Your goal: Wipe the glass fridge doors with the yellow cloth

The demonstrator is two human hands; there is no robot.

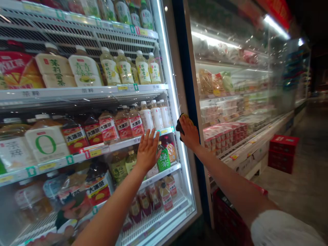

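My left hand is raised with its fingers stretched and spread, flat at the glass door of a lit drinks fridge. It holds nothing. Up on the right edge of that door, my right hand presses a dark, crumpled cloth against the door frame. Part of the cloth is covered by my fingers. Behind the glass, bottled drinks line the shelves, among them red-labelled iced tea bottles and white-labelled bottles near my left hand.
To the right, a long open chiller holds packed food and stacked red-and-white cartons. Red boxes stand on the aisle floor. More dark red crates sit low beneath my right forearm.
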